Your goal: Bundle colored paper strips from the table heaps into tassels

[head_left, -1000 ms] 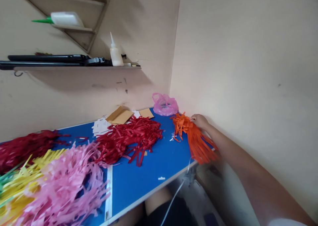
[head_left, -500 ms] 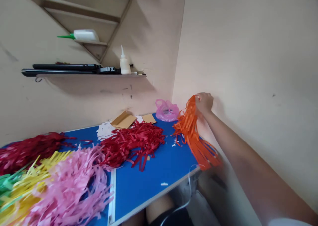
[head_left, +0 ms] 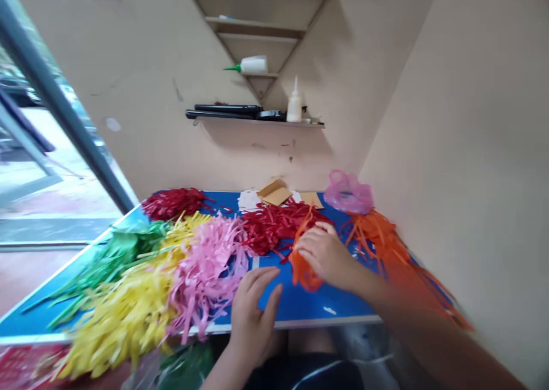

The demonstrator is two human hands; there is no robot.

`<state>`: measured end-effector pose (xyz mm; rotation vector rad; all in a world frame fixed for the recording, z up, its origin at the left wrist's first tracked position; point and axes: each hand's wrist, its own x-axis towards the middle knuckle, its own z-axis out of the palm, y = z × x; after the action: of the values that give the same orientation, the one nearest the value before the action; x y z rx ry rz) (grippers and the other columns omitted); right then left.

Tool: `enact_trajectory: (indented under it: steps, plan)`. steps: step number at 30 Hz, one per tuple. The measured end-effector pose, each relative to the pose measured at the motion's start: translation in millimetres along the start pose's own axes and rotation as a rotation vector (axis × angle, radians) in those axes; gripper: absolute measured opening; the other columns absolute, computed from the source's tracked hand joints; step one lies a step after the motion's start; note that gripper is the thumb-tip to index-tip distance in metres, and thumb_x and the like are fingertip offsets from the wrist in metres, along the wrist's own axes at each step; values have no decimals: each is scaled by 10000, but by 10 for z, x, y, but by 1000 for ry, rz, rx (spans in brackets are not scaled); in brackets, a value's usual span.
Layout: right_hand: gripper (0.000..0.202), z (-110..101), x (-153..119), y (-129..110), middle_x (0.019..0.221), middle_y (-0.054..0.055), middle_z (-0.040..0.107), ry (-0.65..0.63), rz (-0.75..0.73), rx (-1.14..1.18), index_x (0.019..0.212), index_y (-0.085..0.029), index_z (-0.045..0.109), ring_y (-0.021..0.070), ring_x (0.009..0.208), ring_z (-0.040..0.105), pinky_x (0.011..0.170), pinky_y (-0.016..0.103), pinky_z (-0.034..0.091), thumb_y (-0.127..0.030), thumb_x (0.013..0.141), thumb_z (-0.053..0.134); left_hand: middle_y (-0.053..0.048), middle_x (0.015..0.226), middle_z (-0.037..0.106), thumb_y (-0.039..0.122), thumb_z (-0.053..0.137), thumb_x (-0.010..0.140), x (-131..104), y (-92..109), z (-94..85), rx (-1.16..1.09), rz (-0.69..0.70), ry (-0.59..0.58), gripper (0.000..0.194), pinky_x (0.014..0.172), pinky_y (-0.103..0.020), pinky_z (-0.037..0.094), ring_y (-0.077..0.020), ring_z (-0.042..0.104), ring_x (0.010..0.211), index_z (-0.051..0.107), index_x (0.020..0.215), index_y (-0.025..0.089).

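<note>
My right hand (head_left: 323, 253) is closed on a small bunch of orange strips (head_left: 305, 270) over the blue table (head_left: 313, 304). My left hand (head_left: 254, 307) hovers near the front edge, fingers apart, holding nothing. More orange strips (head_left: 381, 235) lie at the right side by the wall, partly behind my right forearm. Red strips (head_left: 268, 227) lie just beyond my hands. Pink strips (head_left: 210, 258) are left of my left hand, beside yellow strips (head_left: 132, 304) that hang over the front edge.
Green strips (head_left: 124, 253) and a dark red bunch (head_left: 174, 202) lie at the left. Brown envelopes (head_left: 275, 192), white cards (head_left: 247, 201) and a pink plastic bag (head_left: 348, 192) are at the back. A wall shelf (head_left: 257, 122) holds a glue bottle (head_left: 294, 105).
The view has swung left. My right hand has moved from the large orange bunch by the wall to the table's middle with a small orange bunch. My left hand has come into view.
</note>
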<state>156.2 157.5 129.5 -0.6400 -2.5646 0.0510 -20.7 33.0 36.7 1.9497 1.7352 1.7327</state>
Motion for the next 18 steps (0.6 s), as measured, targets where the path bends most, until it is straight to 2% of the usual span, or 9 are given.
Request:
enact_trajectory:
  steps: [3, 8, 11, 12, 14, 16, 18]
  plan:
    - [196, 274, -43, -187, 930, 11, 728, 15, -62, 84, 912, -228, 659, 198, 968, 604, 1074, 462, 212, -110, 920, 503, -79, 1116, 704, 243, 633, 866, 123, 88, 32, -16, -24, 47, 293, 918, -408, 522, -226, 642, 1051, 646, 1159, 246]
    - [251, 513, -122, -308, 897, 1, 718, 83, -125, 136, 895, -235, 648, 194, 923, 624, 1045, 452, 258, -104, 935, 438, -94, 1052, 733, 263, 664, 791, -77, 23, 56, -221, -340, 30, 250, 963, -484, 471, -271, 643, 1027, 711, 1034, 227]
    - [209, 636, -246, -460, 985, 59, 714, 290, -137, 61, 1000, -216, 638, 218, 936, 628, 973, 424, 347, -195, 966, 433, -89, 923, 748, 258, 645, 795, -173, -21, 89, -236, -481, 63, 171, 858, -401, 532, -231, 677, 886, 710, 936, 186]
    - [183, 687, -304, -516, 1004, 86, 711, 372, -125, 20, 1035, -201, 631, 238, 936, 628, 936, 425, 374, -263, 964, 474, -83, 880, 747, 246, 626, 806, -191, -37, 105, -252, -529, 81, 156, 797, -354, 550, -206, 682, 825, 700, 922, 172]
    - [266, 807, -433, -603, 972, 122, 716, 475, -104, -60, 1036, -178, 633, 278, 884, 637, 847, 437, 407, -407, 926, 553, -66, 815, 740, 210, 590, 813, -220, -68, 139, -300, -615, 117, 141, 682, -273, 551, -162, 675, 722, 679, 906, 151]
    - [281, 937, -554, -610, 918, 119, 728, 485, -109, -105, 963, -189, 658, 286, 814, 652, 768, 432, 413, -440, 920, 539, -58, 794, 738, 178, 579, 799, -258, -86, 161, -348, -674, 144, 138, 635, -233, 535, -139, 667, 682, 672, 894, 137]
    - [243, 1053, -649, -515, 872, 66, 744, 446, -153, -62, 882, -237, 686, 254, 764, 669, 726, 406, 424, -373, 936, 493, -60, 797, 746, 169, 587, 786, -308, -90, 162, -383, -707, 146, 142, 640, -226, 529, -136, 667, 685, 685, 881, 130]
